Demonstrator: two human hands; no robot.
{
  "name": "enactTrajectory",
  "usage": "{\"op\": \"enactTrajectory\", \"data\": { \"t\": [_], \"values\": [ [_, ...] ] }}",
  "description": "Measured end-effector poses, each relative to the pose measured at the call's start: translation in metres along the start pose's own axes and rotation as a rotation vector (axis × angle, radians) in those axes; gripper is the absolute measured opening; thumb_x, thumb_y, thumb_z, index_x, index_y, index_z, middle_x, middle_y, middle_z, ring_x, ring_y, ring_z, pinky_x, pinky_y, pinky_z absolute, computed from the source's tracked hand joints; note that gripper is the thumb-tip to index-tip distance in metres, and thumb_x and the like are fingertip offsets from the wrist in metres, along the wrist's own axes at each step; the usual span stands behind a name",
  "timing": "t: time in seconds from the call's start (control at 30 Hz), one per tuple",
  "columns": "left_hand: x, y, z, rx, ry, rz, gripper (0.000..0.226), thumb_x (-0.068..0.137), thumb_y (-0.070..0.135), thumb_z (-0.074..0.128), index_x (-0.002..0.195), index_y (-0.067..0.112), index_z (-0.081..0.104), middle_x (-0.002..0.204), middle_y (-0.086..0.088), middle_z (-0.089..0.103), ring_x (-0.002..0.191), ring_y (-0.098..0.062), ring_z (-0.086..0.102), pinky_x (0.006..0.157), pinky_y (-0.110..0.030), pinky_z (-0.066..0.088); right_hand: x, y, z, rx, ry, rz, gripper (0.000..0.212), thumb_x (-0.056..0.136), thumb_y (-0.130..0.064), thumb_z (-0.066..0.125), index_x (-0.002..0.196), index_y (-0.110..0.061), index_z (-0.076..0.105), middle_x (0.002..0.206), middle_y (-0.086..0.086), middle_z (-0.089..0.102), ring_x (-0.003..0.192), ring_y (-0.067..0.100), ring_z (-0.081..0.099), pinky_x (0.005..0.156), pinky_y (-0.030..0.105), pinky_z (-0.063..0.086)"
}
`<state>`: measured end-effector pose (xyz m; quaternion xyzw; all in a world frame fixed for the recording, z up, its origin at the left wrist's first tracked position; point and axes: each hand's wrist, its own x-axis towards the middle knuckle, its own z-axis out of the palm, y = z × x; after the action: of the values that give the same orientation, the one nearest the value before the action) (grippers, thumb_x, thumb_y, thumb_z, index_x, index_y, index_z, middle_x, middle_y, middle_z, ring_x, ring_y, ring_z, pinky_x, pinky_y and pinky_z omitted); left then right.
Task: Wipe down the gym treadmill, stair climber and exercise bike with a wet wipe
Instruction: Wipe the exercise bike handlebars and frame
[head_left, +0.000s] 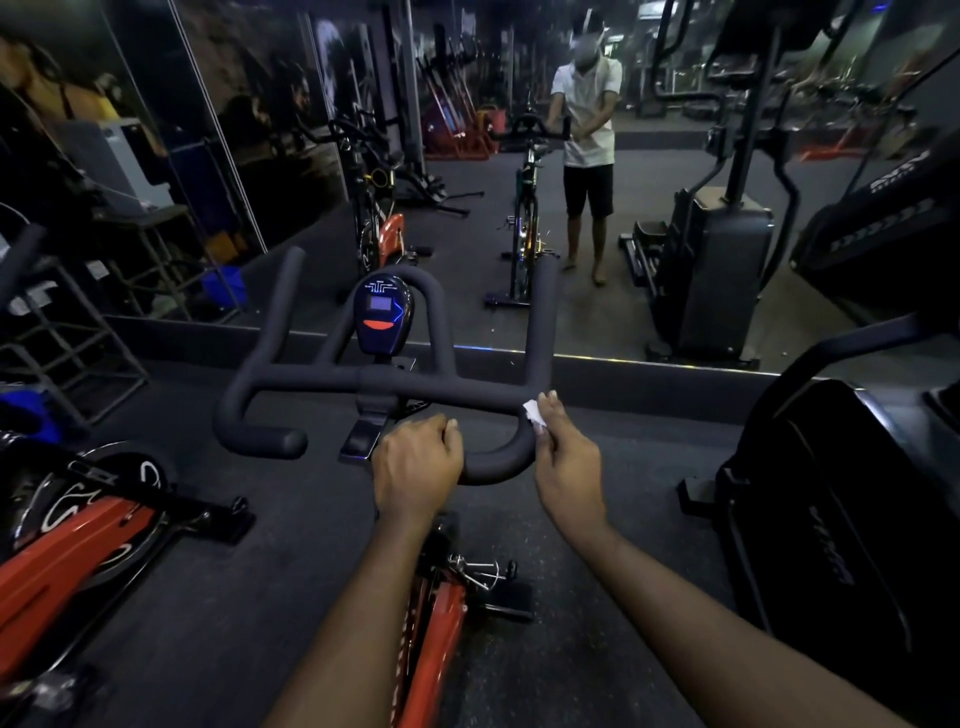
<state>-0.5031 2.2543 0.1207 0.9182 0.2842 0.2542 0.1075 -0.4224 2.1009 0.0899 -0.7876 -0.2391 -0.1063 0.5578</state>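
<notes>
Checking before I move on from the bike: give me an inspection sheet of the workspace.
Surface: dark gym floor.
Job's things: wipe on the handlebar's right bend; console between the bars; stair climber at right.
Clutter: nothing seen.
Hands: left hand grips the handlebar end; right hand pinches the wipe.
Cables: nothing seen.
Surroundings: mirror ahead; second bike at left.

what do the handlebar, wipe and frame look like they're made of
Handlebar: looks like foam or rubber padding over a tube, matte black with no glare.
Wipe: thin white paper or nonwoven cloth, crumpled; which one is unclear.
Frame: probably painted metal, glossy red with faint highlights.
</notes>
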Motion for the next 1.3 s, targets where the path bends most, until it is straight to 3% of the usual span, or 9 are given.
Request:
{"op": "enactTrajectory", "data": {
  "t": [0.13, 0.3, 0.47, 0.63, 0.8, 0.9, 1.13, 1.23, 1.3],
  "values": [
    [0.001, 0.005, 0.001, 0.002, 0.027, -0.039, 0.031, 0.097, 0.034, 0.054, 0.082, 0.012, 0.07, 0.082, -0.015, 0.071, 0.081, -0.038, 0.066, 0.066, -0.039, 0.046, -0.016, 0.006, 0.001, -0.011, 0.004, -0.111, 0.051, 0.089, 0.02, 0.048, 0.131, -0.002, 0.066, 0.144, 0.013, 0.056, 0.139, 0.022, 0.048, 0.117, 0.014, 0.027],
    [0.001, 0.008, 0.0, 0.023, 0.026, -0.076, 0.033, 0.098, 0.037, 0.053, 0.082, 0.013, 0.07, 0.081, -0.014, 0.071, 0.081, -0.037, 0.066, 0.064, -0.037, 0.041, 0.017, 0.015, -0.014, 0.007, 0.028, -0.193, 0.052, 0.083, 0.023, 0.051, 0.124, -0.003, 0.071, 0.135, 0.008, 0.064, 0.131, 0.017, 0.058, 0.116, 0.023, 0.037],
    [0.001, 0.009, -0.001, -0.003, 0.012, -0.096, 0.035, 0.099, 0.035, 0.054, 0.072, 0.015, 0.061, 0.075, -0.01, 0.067, 0.076, -0.034, 0.063, 0.063, -0.033, 0.031, 0.022, 0.027, -0.031, -0.218, -0.34, -0.597, 0.046, 0.084, -0.003, 0.05, 0.124, -0.011, 0.072, 0.134, 0.001, 0.067, 0.137, 0.021, 0.051, 0.112, 0.034, 0.038],
    [0.003, 0.01, -0.002, 0.006, 0.013, -0.108, 0.033, 0.1, 0.036, 0.053, 0.075, 0.015, 0.062, 0.077, -0.011, 0.067, 0.079, -0.034, 0.063, 0.065, -0.034, 0.035, 0.05, 0.036, -0.038, -0.155, -0.287, -0.425, 0.056, 0.078, 0.021, 0.057, 0.125, -0.006, 0.071, 0.138, 0.006, 0.063, 0.136, 0.031, 0.049, 0.115, 0.042, 0.04],
    [0.004, 0.01, 0.001, 0.009, 0.011, -0.131, 0.033, 0.1, 0.038, 0.053, 0.08, 0.016, 0.065, 0.083, -0.014, 0.069, 0.085, -0.038, 0.064, 0.066, -0.036, 0.036, 0.041, 0.042, -0.043, -0.211, -0.379, -0.595, 0.058, 0.078, 0.02, 0.057, 0.128, -0.006, 0.069, 0.136, 0.005, 0.065, 0.132, 0.03, 0.053, 0.111, 0.037, 0.044],
    [0.005, 0.011, 0.002, 0.035, 0.016, -0.134, 0.031, 0.1, 0.038, 0.053, 0.088, 0.016, 0.071, 0.088, -0.014, 0.071, 0.089, -0.038, 0.065, 0.069, -0.037, 0.039, 0.069, 0.043, -0.042, -0.189, -0.317, -0.534, 0.057, 0.077, 0.023, 0.058, 0.125, -0.006, 0.071, 0.134, 0.007, 0.066, 0.128, 0.034, 0.054, 0.109, 0.043, 0.046],
    [0.006, 0.009, 0.004, 0.027, 0.013, -0.134, 0.031, 0.1, 0.04, 0.052, 0.088, 0.018, 0.071, 0.088, -0.014, 0.072, 0.089, -0.039, 0.065, 0.067, -0.036, 0.038, 0.068, 0.055, -0.035, -0.158, -0.439, -0.54, 0.08, 0.067, 0.025, 0.042, 0.136, -0.01, 0.064, 0.152, 0.004, 0.05, 0.152, 0.028, 0.029, 0.126, 0.032, 0.019],
    [0.008, 0.01, 0.002, 0.029, -0.05, -0.16, 0.032, 0.099, 0.042, 0.052, 0.087, 0.018, 0.068, 0.087, -0.013, 0.072, 0.09, -0.039, 0.065, 0.07, -0.039, 0.045, 0.074, 0.053, -0.035, -0.109, -0.358, -0.438, 0.076, 0.071, 0.031, 0.043, 0.132, -0.008, 0.067, 0.147, 0.006, 0.054, 0.147, 0.025, 0.039, 0.124, 0.032, 0.025],
    [0.011, 0.011, 0.0, 0.029, -0.098, -0.195, 0.03, 0.099, 0.043, 0.053, 0.082, 0.019, 0.061, 0.086, -0.012, 0.07, 0.09, -0.038, 0.065, 0.07, -0.038, 0.045, 0.065, 0.049, -0.034, -0.108, -0.35, -0.464, 0.068, 0.074, 0.029, 0.048, 0.129, -0.006, 0.069, 0.143, 0.008, 0.059, 0.141, 0.026, 0.048, 0.121, 0.03, 0.03]
  ]
}}
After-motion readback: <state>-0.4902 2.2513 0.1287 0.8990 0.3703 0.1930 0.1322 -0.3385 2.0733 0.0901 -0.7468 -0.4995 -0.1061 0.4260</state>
